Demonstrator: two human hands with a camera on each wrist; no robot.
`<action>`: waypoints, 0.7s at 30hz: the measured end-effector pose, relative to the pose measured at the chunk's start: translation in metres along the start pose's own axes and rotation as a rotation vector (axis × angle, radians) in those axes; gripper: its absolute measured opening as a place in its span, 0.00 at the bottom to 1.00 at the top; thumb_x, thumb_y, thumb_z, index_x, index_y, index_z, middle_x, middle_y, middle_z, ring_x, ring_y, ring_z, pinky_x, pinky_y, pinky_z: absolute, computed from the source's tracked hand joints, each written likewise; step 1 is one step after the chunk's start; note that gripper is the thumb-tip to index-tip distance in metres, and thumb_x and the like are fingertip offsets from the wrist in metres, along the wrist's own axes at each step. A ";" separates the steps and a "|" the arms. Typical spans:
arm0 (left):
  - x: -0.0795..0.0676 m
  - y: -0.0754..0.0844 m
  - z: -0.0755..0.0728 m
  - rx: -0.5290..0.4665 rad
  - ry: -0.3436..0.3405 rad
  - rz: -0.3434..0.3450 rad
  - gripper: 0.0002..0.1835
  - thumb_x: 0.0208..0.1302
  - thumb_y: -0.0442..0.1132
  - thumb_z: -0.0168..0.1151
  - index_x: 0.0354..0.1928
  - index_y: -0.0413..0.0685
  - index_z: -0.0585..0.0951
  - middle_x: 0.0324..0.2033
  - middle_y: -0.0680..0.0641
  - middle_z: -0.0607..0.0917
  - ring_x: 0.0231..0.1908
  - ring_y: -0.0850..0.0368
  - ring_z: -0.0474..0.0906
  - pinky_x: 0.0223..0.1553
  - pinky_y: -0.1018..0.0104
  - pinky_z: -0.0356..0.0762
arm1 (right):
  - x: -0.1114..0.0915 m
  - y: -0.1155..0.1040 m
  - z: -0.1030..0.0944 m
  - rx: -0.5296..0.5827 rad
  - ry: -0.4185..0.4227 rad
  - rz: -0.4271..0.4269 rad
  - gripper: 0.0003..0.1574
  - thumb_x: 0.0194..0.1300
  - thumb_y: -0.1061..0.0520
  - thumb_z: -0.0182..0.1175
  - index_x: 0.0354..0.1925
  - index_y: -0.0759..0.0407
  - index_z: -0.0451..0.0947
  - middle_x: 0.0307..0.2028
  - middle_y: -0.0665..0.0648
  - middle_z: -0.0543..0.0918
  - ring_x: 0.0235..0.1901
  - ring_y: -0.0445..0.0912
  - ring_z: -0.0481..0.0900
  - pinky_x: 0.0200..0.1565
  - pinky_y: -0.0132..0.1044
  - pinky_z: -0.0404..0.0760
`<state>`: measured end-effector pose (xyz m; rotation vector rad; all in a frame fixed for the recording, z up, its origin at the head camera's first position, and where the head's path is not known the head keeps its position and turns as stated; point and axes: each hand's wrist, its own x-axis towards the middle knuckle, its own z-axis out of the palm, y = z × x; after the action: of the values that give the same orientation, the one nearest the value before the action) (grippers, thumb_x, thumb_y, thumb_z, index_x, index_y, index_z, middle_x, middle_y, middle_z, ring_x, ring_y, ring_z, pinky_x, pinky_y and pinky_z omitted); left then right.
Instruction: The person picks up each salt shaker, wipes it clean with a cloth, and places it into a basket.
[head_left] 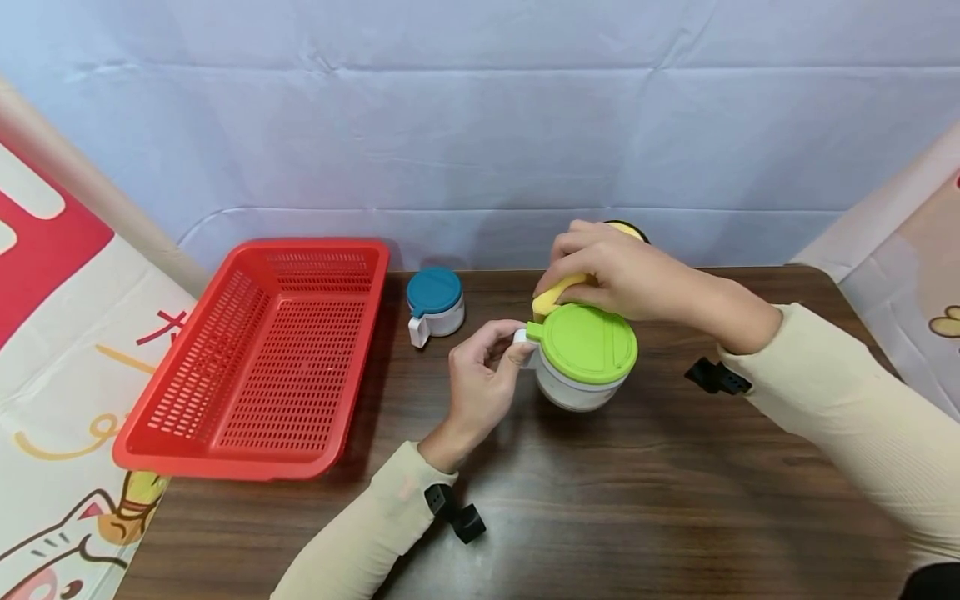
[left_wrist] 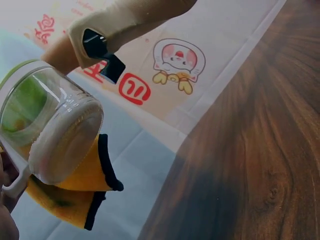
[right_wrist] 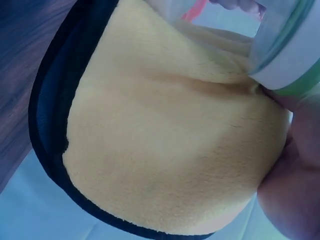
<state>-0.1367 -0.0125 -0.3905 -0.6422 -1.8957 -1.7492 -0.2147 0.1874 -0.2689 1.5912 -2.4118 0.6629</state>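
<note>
A clear jar with a lime-green lid (head_left: 588, 343) is held above the table, its white handle pinched between thumb and fingers of my left hand (head_left: 482, 387). My right hand (head_left: 611, 271) grips a yellow cloth with black edging (head_left: 553, 298) against the far side of the jar, near the lid. In the left wrist view the jar (left_wrist: 55, 120) is tilted, and the cloth (left_wrist: 75, 187) hangs behind it. The cloth (right_wrist: 170, 125) fills most of the right wrist view, bunched towards the fingers. Part of the cloth is hidden by my right hand.
A smaller jar with a blue lid (head_left: 435, 293) stands near the back of the brown wooden table (head_left: 615, 517), its handle towards me. A red perforated basket (head_left: 281, 367) lies on the left. A pale curtain (head_left: 480, 150) hangs behind the table's back edge.
</note>
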 end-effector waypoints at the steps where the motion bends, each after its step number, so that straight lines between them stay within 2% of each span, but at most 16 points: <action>1: 0.000 0.000 0.000 0.004 -0.002 0.002 0.09 0.62 0.26 0.69 0.43 0.31 0.83 0.37 0.38 0.88 0.35 0.53 0.86 0.38 0.65 0.85 | 0.001 0.000 0.000 -0.003 -0.009 -0.018 0.17 0.57 0.67 0.74 0.39 0.47 0.90 0.33 0.43 0.80 0.32 0.41 0.65 0.36 0.36 0.64; 6: -0.002 0.000 0.001 0.006 -0.015 0.005 0.09 0.62 0.26 0.69 0.43 0.31 0.83 0.37 0.38 0.88 0.36 0.50 0.87 0.40 0.63 0.86 | 0.010 -0.004 -0.001 -0.019 -0.088 -0.064 0.18 0.56 0.68 0.74 0.37 0.44 0.89 0.35 0.43 0.81 0.36 0.43 0.70 0.39 0.40 0.69; 11: -0.002 -0.001 0.001 -0.007 -0.026 0.010 0.08 0.63 0.26 0.69 0.44 0.31 0.83 0.37 0.38 0.88 0.36 0.50 0.87 0.41 0.61 0.86 | 0.016 -0.003 -0.002 -0.013 -0.186 -0.039 0.21 0.56 0.71 0.73 0.36 0.43 0.89 0.36 0.43 0.81 0.38 0.44 0.71 0.41 0.42 0.71; 16: -0.003 -0.002 0.001 -0.013 -0.023 0.010 0.08 0.63 0.25 0.68 0.44 0.32 0.83 0.37 0.38 0.88 0.36 0.51 0.86 0.39 0.62 0.86 | 0.013 0.007 0.000 0.013 -0.273 0.045 0.17 0.59 0.70 0.71 0.36 0.46 0.89 0.36 0.44 0.81 0.38 0.43 0.71 0.40 0.40 0.73; 21: -0.003 -0.002 -0.001 -0.018 -0.002 0.000 0.08 0.63 0.25 0.68 0.44 0.31 0.83 0.38 0.38 0.88 0.36 0.52 0.86 0.40 0.63 0.85 | 0.001 0.019 -0.004 0.017 -0.274 0.169 0.17 0.61 0.70 0.70 0.40 0.48 0.89 0.36 0.45 0.80 0.38 0.43 0.69 0.38 0.39 0.73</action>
<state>-0.1357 -0.0138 -0.3937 -0.6515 -1.8832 -1.7681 -0.2326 0.1947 -0.2702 1.5884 -2.7690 0.5226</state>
